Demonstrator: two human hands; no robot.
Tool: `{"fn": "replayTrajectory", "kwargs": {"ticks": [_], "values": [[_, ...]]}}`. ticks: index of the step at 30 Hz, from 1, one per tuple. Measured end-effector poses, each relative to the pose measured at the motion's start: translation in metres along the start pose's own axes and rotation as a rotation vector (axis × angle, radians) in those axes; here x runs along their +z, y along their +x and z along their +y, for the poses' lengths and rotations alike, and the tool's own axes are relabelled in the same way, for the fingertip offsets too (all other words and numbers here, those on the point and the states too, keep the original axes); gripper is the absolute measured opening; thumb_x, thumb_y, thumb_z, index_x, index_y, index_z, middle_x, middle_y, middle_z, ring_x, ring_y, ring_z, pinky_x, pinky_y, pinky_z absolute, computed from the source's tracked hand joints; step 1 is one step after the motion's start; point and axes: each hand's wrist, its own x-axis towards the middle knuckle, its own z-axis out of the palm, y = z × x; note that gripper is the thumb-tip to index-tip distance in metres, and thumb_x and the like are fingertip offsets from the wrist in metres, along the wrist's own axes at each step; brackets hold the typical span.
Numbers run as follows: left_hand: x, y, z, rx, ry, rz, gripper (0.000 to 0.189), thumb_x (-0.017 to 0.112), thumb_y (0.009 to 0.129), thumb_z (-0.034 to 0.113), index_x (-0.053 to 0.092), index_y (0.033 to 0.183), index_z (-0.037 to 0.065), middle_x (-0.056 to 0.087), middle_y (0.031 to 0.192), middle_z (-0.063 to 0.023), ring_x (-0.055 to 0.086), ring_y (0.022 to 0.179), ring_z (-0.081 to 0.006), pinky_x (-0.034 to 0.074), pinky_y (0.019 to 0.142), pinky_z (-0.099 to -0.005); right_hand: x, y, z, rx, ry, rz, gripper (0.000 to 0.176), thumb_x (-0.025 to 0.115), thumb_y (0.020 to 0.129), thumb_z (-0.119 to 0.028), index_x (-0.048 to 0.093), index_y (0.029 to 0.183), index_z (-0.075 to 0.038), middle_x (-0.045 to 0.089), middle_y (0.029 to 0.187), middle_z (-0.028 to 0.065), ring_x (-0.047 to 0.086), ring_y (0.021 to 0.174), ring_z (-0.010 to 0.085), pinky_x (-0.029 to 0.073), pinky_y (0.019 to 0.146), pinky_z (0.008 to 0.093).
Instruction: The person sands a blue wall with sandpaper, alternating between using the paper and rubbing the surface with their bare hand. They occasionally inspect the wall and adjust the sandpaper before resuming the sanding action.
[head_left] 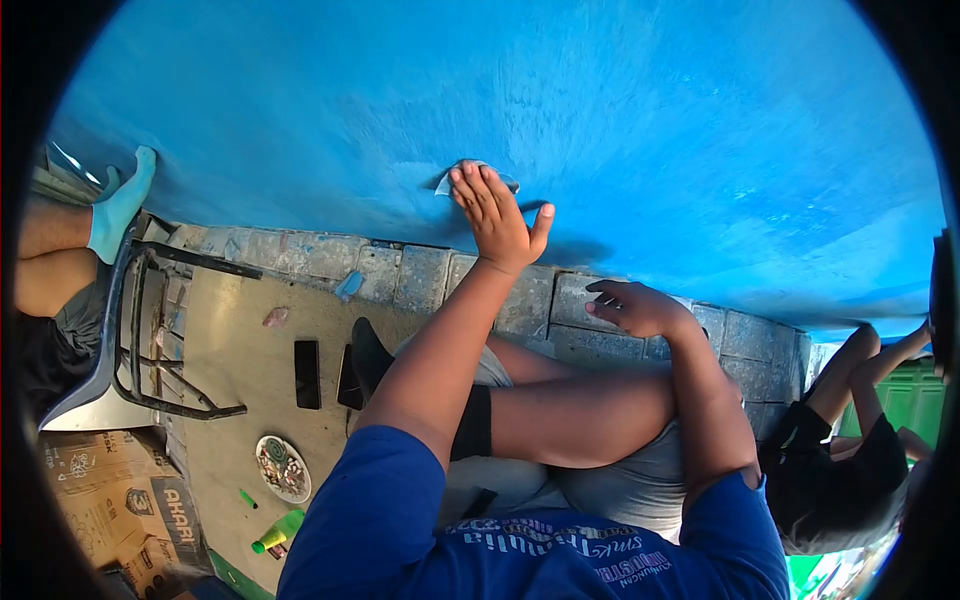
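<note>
A large blue surface (330,120) with scuffed, paler patches fills the upper view. My left hand (497,220) lies flat against it, fingers together and thumb apart. Beneath those fingers it holds a small grey sheet of sandpaper (444,184), mostly covered by the hand. My right hand (640,308) hangs loosely above my bent leg (590,415). Its fingers are slightly curled and apart, with nothing visible in them, and it is clear of the blue surface.
Paving blocks (425,275) run along the blue surface's base. A phone (307,375), a plate of small bits (283,470) and a green bottle (278,531) lie left. A chair (130,330), a cardboard box (120,500) and two other people (65,320) (840,480) flank me.
</note>
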Motion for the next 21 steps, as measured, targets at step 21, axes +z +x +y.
{"fn": "replayTrajectory", "kwargs": {"ticks": [21], "values": [[-0.012, 0.006, 0.002, -0.046, -0.057, -0.060, 0.100, 0.042, 0.101, 0.055, -0.005, 0.153, -0.016, -0.009, 0.159, -0.0403, -0.011, 0.147, -0.0573, -0.002, 0.118, -0.0645, 0.003, 0.001, 0.001, -0.110, 0.044, 0.002, 0.074, 0.050, 0.097, -0.063, 0.052, 0.143, -0.006, 0.058, 0.140, 0.0212, 0.056, 0.128, 0.0376, 0.044, 0.107, 0.0437]]}}
